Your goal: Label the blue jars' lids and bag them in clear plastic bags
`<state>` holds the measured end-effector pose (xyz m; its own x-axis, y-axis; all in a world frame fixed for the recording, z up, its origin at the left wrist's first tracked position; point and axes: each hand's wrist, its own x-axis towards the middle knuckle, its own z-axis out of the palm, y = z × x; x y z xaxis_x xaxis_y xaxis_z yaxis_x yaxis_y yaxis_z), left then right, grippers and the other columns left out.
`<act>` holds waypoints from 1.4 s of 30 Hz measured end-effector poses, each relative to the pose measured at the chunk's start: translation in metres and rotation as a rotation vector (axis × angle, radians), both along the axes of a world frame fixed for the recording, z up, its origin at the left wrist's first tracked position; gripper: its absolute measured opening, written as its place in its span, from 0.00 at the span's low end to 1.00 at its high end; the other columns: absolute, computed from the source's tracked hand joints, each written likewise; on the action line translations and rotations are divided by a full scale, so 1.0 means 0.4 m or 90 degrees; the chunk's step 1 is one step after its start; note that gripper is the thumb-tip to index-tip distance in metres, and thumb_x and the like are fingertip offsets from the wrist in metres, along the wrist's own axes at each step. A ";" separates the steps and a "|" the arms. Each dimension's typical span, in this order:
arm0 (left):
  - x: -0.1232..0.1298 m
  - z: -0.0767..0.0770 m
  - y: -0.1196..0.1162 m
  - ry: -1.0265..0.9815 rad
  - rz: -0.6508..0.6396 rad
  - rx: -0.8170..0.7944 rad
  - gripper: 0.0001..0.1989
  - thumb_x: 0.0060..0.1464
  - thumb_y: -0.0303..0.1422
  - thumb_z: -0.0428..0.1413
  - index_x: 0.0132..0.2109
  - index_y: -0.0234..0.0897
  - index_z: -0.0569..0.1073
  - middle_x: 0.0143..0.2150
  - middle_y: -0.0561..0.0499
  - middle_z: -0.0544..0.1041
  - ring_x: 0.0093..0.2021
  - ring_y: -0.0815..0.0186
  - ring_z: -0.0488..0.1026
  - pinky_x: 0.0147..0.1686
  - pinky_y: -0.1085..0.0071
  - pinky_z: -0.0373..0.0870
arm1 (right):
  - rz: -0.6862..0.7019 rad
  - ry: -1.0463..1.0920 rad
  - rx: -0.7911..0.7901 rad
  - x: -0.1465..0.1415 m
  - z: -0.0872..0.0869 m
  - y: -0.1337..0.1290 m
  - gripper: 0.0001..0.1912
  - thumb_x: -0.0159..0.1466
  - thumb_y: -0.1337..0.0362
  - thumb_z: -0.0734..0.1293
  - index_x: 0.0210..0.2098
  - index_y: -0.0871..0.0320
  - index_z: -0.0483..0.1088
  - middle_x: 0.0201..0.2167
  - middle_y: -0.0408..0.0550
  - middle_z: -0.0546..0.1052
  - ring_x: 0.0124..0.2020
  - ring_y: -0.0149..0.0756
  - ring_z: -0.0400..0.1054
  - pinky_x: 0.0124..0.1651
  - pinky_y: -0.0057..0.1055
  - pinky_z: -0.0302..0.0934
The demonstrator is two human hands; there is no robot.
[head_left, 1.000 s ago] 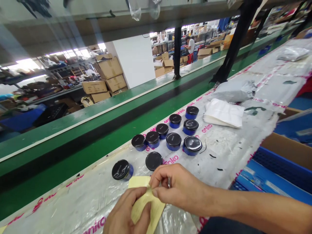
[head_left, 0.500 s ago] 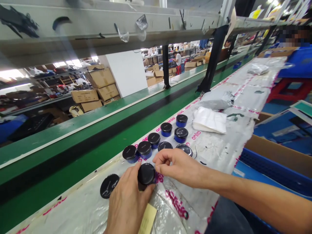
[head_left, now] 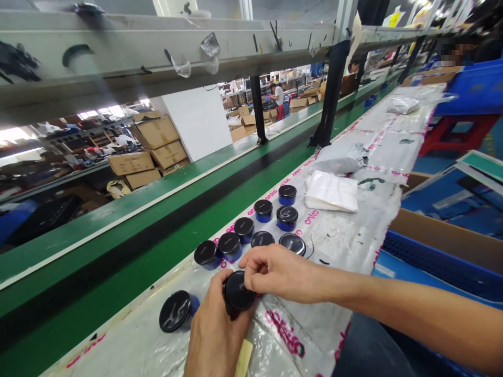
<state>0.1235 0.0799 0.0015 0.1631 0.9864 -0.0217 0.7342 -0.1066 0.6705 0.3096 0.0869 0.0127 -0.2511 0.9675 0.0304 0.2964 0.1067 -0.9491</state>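
Note:
My left hand [head_left: 220, 319] is closed around a small round jar [head_left: 239, 291] with a glossy black lid, tilted so the lid faces me. My right hand [head_left: 271, 269] has its fingers curled in, thumb and fingertips pinched together at the lid's upper right edge. Whatever lies between those fingertips is too small or hidden to make out. Left of my left hand, a blue jar with a shiny black lid [head_left: 176, 311] sits tilted on the bench. Beyond my hands stand several more black-lidded blue jars [head_left: 230, 246]. Part of a yellow paper slip [head_left: 244, 358] shows under my left hand.
Printed plastic sheeting [head_left: 129, 335] covers the bench. A folded white cloth [head_left: 332, 191] and plastic bags [head_left: 340, 158] lie farther along it. The green conveyor [head_left: 184, 225] runs alongside, below a shelf beam [head_left: 157, 50]. Blue crates [head_left: 440, 262] stand at right.
My right fingertips have moved from beside the held jar onto its lid. My left hand still grips the jar. The view has shifted slightly.

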 end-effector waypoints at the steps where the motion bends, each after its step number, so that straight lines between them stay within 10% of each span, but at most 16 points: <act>1: -0.001 -0.001 0.000 -0.010 -0.005 0.013 0.24 0.49 0.36 0.58 0.55 0.45 0.69 0.48 0.46 0.82 0.43 0.51 0.80 0.40 0.60 0.71 | 0.001 -0.010 0.008 0.000 0.002 -0.001 0.05 0.54 0.69 0.66 0.25 0.59 0.74 0.31 0.43 0.78 0.34 0.32 0.68 0.35 0.25 0.58; 42: -0.031 -0.060 0.012 0.051 -0.049 0.117 0.22 0.56 0.41 0.54 0.57 0.41 0.68 0.55 0.43 0.79 0.52 0.51 0.79 0.45 0.58 0.75 | -0.017 -0.025 -0.010 -0.019 -0.008 -0.005 0.06 0.55 0.62 0.73 0.26 0.59 0.77 0.29 0.42 0.78 0.26 0.27 0.65 0.25 0.23 0.50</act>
